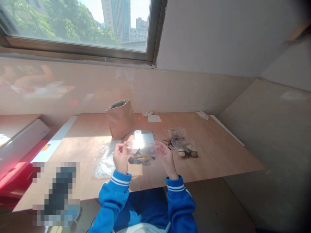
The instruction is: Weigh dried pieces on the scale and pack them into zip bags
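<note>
A dark-framed window (97, 29) overlooks a sunlit table (223, 152).

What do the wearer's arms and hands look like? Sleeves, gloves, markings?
Left hand and right hand: bare, no gloves; no watch visible. Left sleeve and right sleeve: long, loose, bright blue fabric, gathered at the wrists, with white stripes around the blue cuffs. No cables seen on either arm.

From my remote seat I see glossy plastic on the held bag (142, 156), a matt paper-like pouch (120, 120) and a smooth wood-look bench (221, 155).
</note>
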The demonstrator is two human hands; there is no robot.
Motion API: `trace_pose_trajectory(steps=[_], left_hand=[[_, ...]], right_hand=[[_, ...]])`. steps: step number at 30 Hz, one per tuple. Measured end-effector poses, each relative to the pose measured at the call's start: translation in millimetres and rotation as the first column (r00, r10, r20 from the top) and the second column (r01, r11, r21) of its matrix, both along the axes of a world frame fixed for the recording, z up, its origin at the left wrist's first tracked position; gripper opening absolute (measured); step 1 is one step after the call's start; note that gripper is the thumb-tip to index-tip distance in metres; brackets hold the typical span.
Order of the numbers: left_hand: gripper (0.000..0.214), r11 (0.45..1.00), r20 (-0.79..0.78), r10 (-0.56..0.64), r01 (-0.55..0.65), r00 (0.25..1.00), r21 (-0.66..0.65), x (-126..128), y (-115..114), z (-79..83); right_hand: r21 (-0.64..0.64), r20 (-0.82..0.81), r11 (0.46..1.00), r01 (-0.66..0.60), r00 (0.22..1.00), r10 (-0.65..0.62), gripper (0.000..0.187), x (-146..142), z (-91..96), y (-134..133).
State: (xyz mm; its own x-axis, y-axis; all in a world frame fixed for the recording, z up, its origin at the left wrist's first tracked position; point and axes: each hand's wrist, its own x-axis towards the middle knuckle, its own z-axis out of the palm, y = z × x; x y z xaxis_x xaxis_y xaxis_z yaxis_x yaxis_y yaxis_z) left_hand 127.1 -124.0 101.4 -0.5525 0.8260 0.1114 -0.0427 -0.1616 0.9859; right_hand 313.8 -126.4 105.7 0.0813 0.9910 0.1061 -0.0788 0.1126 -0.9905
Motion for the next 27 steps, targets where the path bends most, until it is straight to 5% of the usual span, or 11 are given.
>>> trace_pose_trajectory(steps=[6, 11, 27], left_hand=[[0.044, 0.987, -0.01, -0.156, 0.156, 0.988, 0.04, -4.4, 0.4, -15.8], [0.036, 0.922, -0.091, -0.388, 0.385, 0.917, -0.051, -19.7, 0.6, -34.2], [0.032, 0.915, -0.088, -0.393, 0.379, 0.915, -0.14, -22.7, 2.6, -46.3]], right_hand=[[-0.06, -0.05, 0.993, 0.106, 0.993, -0.109, 0.047, -4.1, -15.5, 1.6], [-0.015, 0.11, 0.988, 0.153, 0.983, -0.15, 0.044, 7.8, -35.0, 5.4], [0.046, 0.229, 0.987, 0.156, 0.96, -0.162, 0.039, 24.7, -69.8, 9.1]])
